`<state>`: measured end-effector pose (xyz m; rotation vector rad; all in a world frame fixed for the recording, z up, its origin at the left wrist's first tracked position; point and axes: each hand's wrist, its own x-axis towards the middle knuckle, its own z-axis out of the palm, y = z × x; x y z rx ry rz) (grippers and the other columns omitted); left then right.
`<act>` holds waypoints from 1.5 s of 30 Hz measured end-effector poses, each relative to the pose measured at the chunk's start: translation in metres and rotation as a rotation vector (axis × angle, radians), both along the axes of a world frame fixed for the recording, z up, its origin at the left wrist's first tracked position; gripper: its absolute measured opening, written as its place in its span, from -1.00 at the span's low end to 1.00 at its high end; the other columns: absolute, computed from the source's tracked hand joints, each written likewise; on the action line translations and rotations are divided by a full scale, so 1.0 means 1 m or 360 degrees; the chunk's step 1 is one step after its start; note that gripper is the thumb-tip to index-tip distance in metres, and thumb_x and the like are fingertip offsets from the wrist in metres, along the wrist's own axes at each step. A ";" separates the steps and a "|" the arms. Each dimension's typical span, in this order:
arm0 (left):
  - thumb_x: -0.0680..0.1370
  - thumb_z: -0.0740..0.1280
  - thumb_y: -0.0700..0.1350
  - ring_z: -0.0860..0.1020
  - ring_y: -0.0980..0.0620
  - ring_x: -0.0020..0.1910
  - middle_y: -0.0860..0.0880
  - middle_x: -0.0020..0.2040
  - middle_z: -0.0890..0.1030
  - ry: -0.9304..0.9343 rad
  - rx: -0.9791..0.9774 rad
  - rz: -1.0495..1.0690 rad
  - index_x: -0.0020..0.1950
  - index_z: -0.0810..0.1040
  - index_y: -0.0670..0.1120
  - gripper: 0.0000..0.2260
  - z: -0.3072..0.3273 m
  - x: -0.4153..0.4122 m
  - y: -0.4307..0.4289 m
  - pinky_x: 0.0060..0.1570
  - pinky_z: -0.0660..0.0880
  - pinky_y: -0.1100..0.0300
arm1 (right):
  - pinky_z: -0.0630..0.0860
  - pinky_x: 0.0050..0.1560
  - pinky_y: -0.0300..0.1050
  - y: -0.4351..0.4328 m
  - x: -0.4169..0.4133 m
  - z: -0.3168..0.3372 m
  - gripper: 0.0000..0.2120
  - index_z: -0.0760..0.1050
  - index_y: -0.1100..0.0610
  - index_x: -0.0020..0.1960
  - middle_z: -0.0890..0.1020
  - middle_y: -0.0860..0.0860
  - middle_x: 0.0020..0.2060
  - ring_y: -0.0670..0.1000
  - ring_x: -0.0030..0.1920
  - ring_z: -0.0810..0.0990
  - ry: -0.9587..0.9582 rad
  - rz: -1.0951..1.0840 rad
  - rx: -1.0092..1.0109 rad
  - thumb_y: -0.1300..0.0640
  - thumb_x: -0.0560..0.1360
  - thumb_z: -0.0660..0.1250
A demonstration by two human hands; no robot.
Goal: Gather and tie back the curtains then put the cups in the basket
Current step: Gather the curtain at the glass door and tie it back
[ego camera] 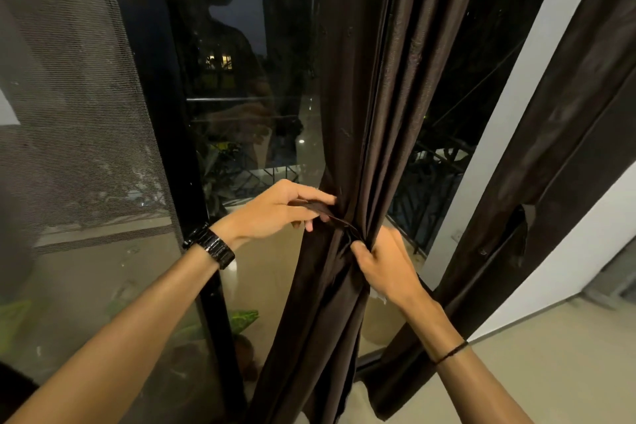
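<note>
A dark brown curtain point(358, 107) hangs in front of the glass door, gathered into a bunch at waist height. My left hand point(275, 210) pinches a dark fabric tie-back strip point(321, 210) that runs to the gathered spot. My right hand point(382, 265) grips the bunched curtain and the strip's other end right below it. A second brown curtain point(564, 134) hangs at the right along the white wall. No cups or basket are in view.
A black door frame point(172, 134) stands left of my hands, with a mesh screen point(75, 113) beyond it. Through the glass I see a balcony railing point(426, 189) and a green plant point(241, 317). Beige floor point(550, 354) lies at the lower right.
</note>
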<state>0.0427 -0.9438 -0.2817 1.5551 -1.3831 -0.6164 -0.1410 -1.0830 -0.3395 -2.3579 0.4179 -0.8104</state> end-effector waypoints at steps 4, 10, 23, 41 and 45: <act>0.48 0.50 -0.40 0.68 0.00 -0.01 -0.10 -0.02 0.74 0.0174 -0.0271 0.0022 0.03 0.78 -0.09 -0.75 -0.006 0.008 0.003 0.08 0.58 0.19 | 0.35 -0.37 -0.29 0.004 -0.001 0.002 -0.65 0.28 -0.02 -0.31 0.49 -0.10 -0.35 -0.11 -0.30 0.52 0.0016 -0.0036 0.0025 0.30 0.54 0.28; 0.46 0.50 -0.31 0.64 -0.02 0.01 -0.01 -0.02 0.72 0.1040 -0.0522 0.0524 -0.12 0.78 -0.08 -0.86 -0.032 -0.019 -0.018 0.14 0.51 0.01 | 0.22 -0.43 -0.28 0.022 0.004 0.000 -0.55 0.15 -0.06 -0.34 0.35 -0.13 -0.44 -0.08 -0.41 0.42 -0.0048 -0.0112 0.0015 0.30 0.53 0.28; 0.41 0.53 -0.20 0.41 0.04 -0.18 0.01 -0.12 0.40 0.0846 -0.0691 0.1658 -0.18 0.28 0.01 -0.60 -0.027 -0.085 -0.062 -0.22 0.34 0.22 | 0.52 0.13 -0.23 0.043 0.013 0.000 -0.66 0.33 -0.17 0.36 0.52 -0.19 0.17 -0.32 0.13 0.50 -0.0104 -0.0062 0.0016 0.09 0.63 0.25; 0.26 0.31 0.58 0.27 -0.01 0.58 0.10 0.60 0.26 0.0387 -0.0263 0.0901 0.61 0.28 0.13 0.00 -0.022 -0.114 -0.046 0.54 0.31 -0.10 | 0.51 0.06 -0.39 0.029 0.013 0.001 -0.79 0.41 -0.40 0.25 0.63 -0.27 0.12 -0.19 0.18 0.61 -0.0206 0.0166 0.0425 -0.23 0.62 0.22; 0.32 0.48 0.46 0.57 0.14 0.12 0.18 0.08 0.49 0.0273 -0.0438 0.1094 0.25 0.51 0.16 -0.38 -0.020 -0.106 -0.048 0.11 0.62 0.03 | 0.44 0.24 -0.40 0.027 0.010 0.003 -0.72 0.36 -0.35 0.32 0.49 -0.33 0.27 -0.33 0.30 0.46 -0.0230 0.0242 0.0152 -0.24 0.62 0.22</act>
